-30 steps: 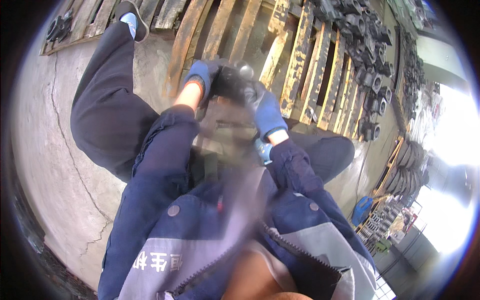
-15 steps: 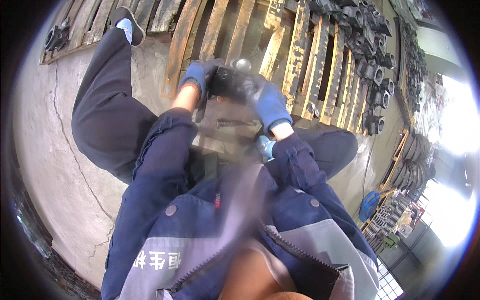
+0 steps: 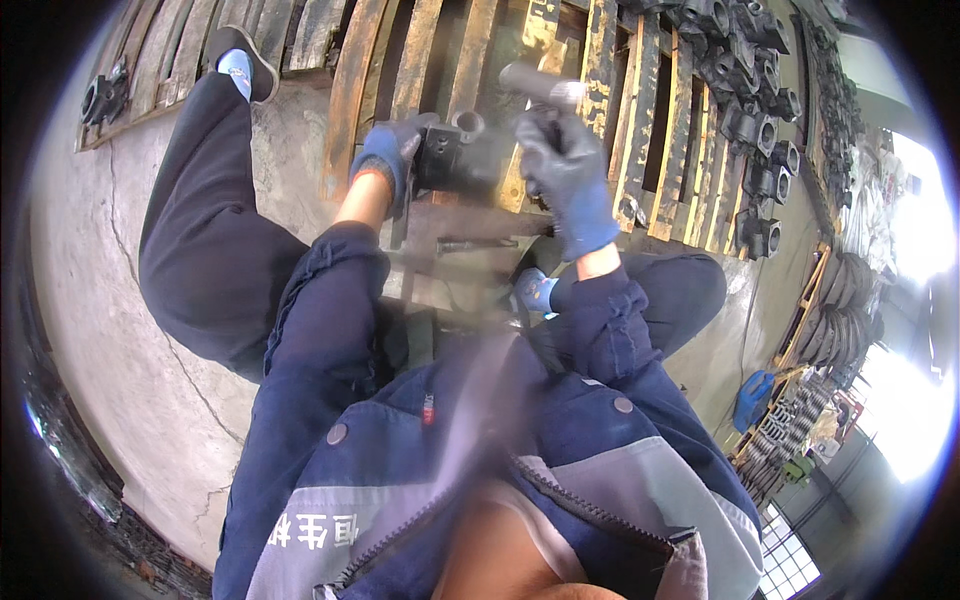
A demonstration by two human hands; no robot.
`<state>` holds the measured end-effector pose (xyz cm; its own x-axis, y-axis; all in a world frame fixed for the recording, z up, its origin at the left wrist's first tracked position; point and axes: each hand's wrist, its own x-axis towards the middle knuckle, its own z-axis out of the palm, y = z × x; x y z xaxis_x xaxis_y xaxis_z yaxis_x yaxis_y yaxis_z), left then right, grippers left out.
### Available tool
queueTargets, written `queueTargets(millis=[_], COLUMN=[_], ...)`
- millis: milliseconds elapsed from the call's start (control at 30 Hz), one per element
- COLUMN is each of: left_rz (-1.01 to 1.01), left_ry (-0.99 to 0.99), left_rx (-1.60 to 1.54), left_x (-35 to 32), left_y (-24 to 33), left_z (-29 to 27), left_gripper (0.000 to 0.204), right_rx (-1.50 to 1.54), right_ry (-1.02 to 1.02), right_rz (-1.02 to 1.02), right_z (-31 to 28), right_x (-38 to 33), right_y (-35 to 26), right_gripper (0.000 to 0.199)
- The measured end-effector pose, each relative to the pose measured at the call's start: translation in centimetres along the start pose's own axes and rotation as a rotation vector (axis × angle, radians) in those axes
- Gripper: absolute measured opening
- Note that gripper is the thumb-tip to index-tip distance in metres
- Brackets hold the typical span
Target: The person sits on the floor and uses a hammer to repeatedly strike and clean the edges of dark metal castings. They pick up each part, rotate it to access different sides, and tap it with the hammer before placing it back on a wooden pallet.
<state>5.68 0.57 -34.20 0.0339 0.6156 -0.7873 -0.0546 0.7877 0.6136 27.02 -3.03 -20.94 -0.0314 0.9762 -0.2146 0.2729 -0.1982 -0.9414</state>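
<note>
My left hand [image 3: 393,155], in a blue and black work glove, grips the left end of a dark metal block [image 3: 442,162]. A round, hollow collar [image 3: 467,124] stands up from the block's far side. My right hand [image 3: 568,175], gloved alike, is raised to the right of the block and apart from it. Its closed fingers hold a short metal cylinder [image 3: 540,85], dark along its length with a shiny right end, blurred by motion. Below the block lies a dark bolt-like rod [image 3: 475,245], partly smeared.
Wooden pallets [image 3: 410,75] with gaps between slats spread ahead. Many black metal castings [image 3: 755,130] are heaped along the right, with a single casting [image 3: 105,98] at far left. Stacked dark rings [image 3: 835,310] and a blue container [image 3: 752,398] stand farther right. Cracked concrete floor [image 3: 110,330] lies left.
My right hand has left the block and moved right, lifting the metal cylinder. The shiny round end seen above the block has given way to a hollow collar. My left hand stays on the block.
</note>
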Motion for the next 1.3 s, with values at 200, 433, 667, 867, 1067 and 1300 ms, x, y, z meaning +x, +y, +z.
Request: queueTargets(millis=[200,433,667,867,1067,1300], left_rz=[0.124,-0.113,0.239,0.007,0.528,0.524], left_ry=[-0.058,0.079,0.005,0.013,0.015,0.098], left_rx=[0.154,-0.110,0.220,0.014,0.736,1.230], left_x=[2.8,3.3,0.3,0.9,4.9,4.0], left_y=[-1.2,-2.3,0.0,-1.7,-4.5,-3.5], left_z=[-0.6,-0.2,0.0,-0.3,-1.3,-1.5], left_gripper=[0.055,0.049,0.046,0.029,0.025,0.030], right_rx=[0.367,0.590,0.449,0.110,0.018,-0.489], right_ry=[0.120,-0.207,-0.024,-0.153,-0.078,0.097], right_rz=[-0.068,-0.162,0.028,-0.162,0.021,-0.220], right_z=[-0.2,2.1,4.7,4.5,4.6,4.5], right_x=[4.5,6.0,4.5,5.8,5.3,4.9], right_y=[-3.3,-0.2,2.5,4.3,3.5,4.3], right_gripper=[0.037,0.050,0.035,0.032,0.029,0.029])
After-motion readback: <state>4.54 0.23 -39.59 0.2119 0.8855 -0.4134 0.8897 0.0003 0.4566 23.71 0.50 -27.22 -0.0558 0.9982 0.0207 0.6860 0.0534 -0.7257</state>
